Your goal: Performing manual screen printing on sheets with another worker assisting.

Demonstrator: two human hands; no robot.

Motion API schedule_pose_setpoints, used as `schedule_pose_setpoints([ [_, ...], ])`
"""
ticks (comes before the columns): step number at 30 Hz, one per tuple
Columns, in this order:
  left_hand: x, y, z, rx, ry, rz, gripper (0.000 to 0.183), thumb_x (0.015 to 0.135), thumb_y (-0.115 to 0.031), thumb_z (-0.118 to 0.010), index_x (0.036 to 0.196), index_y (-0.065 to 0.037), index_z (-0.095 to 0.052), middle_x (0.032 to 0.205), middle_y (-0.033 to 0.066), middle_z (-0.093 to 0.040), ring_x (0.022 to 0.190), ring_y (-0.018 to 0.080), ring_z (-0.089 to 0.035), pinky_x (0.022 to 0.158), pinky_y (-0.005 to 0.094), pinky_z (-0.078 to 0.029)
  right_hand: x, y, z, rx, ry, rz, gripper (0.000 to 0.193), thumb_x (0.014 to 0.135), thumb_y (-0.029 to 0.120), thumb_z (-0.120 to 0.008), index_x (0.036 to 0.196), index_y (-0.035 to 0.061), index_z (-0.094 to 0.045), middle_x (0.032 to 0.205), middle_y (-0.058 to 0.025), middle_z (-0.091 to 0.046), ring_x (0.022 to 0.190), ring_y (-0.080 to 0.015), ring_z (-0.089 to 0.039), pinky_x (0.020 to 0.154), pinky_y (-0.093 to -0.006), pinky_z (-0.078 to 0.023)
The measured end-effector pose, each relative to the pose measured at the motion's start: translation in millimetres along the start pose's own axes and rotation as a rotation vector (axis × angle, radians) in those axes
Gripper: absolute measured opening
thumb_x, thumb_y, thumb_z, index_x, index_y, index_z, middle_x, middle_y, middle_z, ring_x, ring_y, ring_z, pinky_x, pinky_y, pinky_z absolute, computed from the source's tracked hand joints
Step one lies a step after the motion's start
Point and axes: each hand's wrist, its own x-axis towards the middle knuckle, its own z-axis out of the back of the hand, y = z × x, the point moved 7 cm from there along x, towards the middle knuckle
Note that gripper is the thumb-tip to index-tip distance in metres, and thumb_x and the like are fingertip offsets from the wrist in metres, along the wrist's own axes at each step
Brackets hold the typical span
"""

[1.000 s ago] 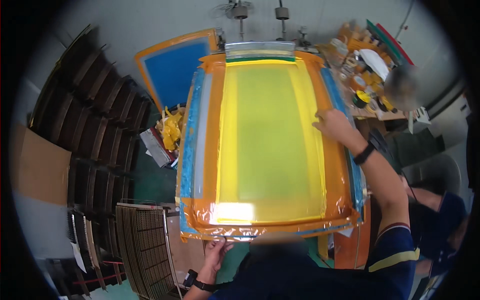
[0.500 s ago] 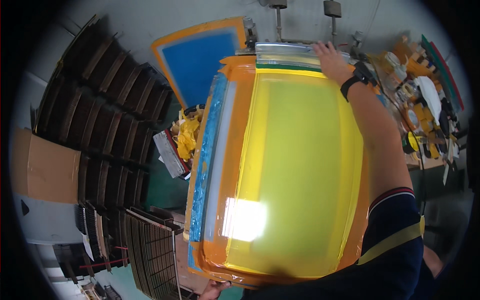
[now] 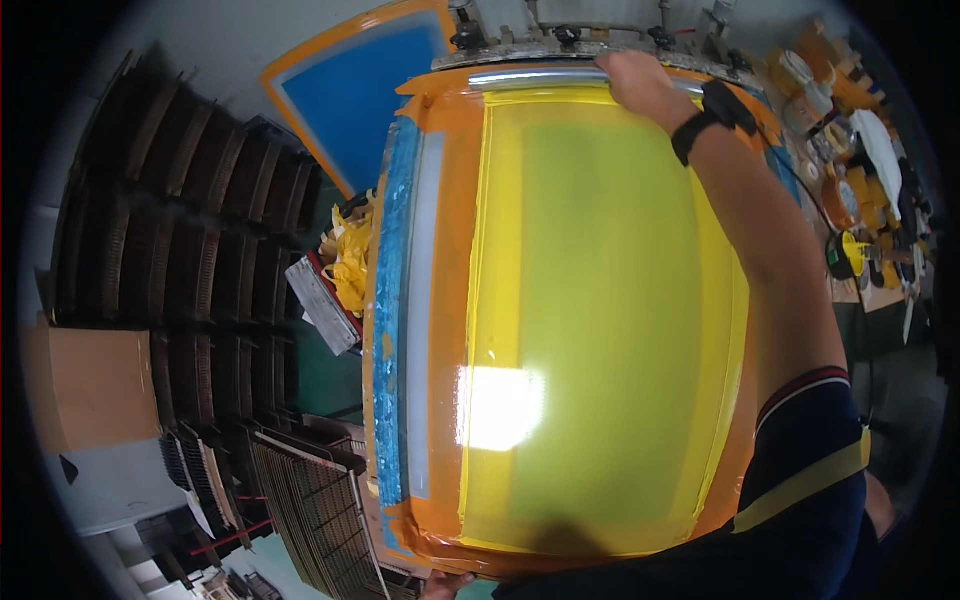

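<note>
A large screen-printing screen (image 3: 610,330) with a yellow-green mesh fills the middle, bordered by orange tape and a blue strip down its left side. Across its far end lies a silver-coloured squeegee (image 3: 535,78). My right hand (image 3: 645,88), a black watch on its wrist, is closed over the squeegee right of its middle. The green blade edge is out of sight. At the near left corner, my left hand (image 3: 448,585) is closed on the screen's edge, mostly cut off by the lower rim of the picture.
A metal clamp bar (image 3: 590,50) with black knobs runs behind the screen. Another blue screen with an orange border (image 3: 365,95) leans at the far left. Dark racks (image 3: 200,220) stand at left. Tape rolls and tools crowd a bench (image 3: 870,300) at right.
My right hand has gone from lying spread on the squeegee to gripping it. The squeegee has tilted, so its broad face and green edge no longer show. The view has shifted slightly.
</note>
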Motion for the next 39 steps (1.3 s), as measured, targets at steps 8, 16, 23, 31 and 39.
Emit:
schedule_pose_setpoints([
  [8, 16.1, 10.7, -6.4, -0.195, 0.042, -0.066, 0.036, 0.086, -0.005, -0.067, 0.119, -0.001, -0.054, 0.109, 0.0084, -0.063, 0.100, 0.0198, -0.060, 0.082, 0.0359, -0.054, -36.7, 27.6, 24.1, 0.157, 0.388, 0.083, 0.031, 0.067, 0.000, -0.061, 0.097, 0.0043, -0.069, 0.090, -0.0207, -0.067, 0.088, -0.0382, -0.064, 0.079, -0.0454, -0.051],
  [16, 1.0, -18.9, -23.6, -0.378, 0.053, -0.181, 0.032, 0.086, -0.006, -0.067, 0.115, -0.011, -0.055, 0.107, 0.0077, -0.064, 0.093, 0.0228, -0.064, 0.082, 0.0422, -0.055, -223.8, 211.5, 117.4, 0.343, 0.457, 0.203, 0.023, 0.069, 0.002, -0.060, 0.090, 0.0058, -0.070, 0.086, -0.0175, -0.067, 0.086, -0.0371, -0.063, 0.076, -0.0456, -0.050],
  [23, 14.8, -35.3, -46.8, -0.357, 0.225, -0.252, 0.010, 0.089, -0.015, -0.068, 0.090, -0.005, -0.066, 0.085, 0.0103, -0.069, 0.081, 0.0218, -0.067, 0.081, 0.0386, -0.054, -412.1, 344.4, 189.3, 0.382, 0.417, 0.258, 0.014, 0.073, 0.006, -0.059, 0.086, 0.0068, -0.064, 0.082, -0.0100, -0.062, 0.079, -0.0305, -0.062, 0.069, -0.0407, -0.050],
  [31, 13.6, -35.4, -36.9, 0.007, 0.190, -0.185, 0.027, 0.090, -0.027, -0.069, 0.092, -0.001, -0.065, 0.089, 0.0139, -0.070, 0.082, 0.0225, -0.069, 0.077, 0.0337, -0.054, -481.7, 395.2, 240.8, 0.285, 0.275, 0.083, 0.010, 0.072, 0.009, -0.060, 0.081, 0.0064, -0.059, 0.081, -0.0086, -0.060, 0.082, -0.0256, -0.060, 0.067, -0.0358, -0.051],
  [39, -151.0, -181.5, -94.4, 1.124, -0.058, -1.641, 0.018, 0.075, -0.003, -0.069, 0.092, 0.001, -0.067, 0.078, 0.0153, -0.066, 0.080, 0.0330, -0.065, 0.085, 0.0408, -0.048, -525.9, 405.5, 257.2, 0.285, 0.319, -0.093, 0.011, 0.070, 0.002, -0.059, 0.081, 0.0024, -0.061, 0.082, -0.0142, -0.062, 0.080, -0.0313, -0.062, 0.069, -0.0404, -0.051],
])
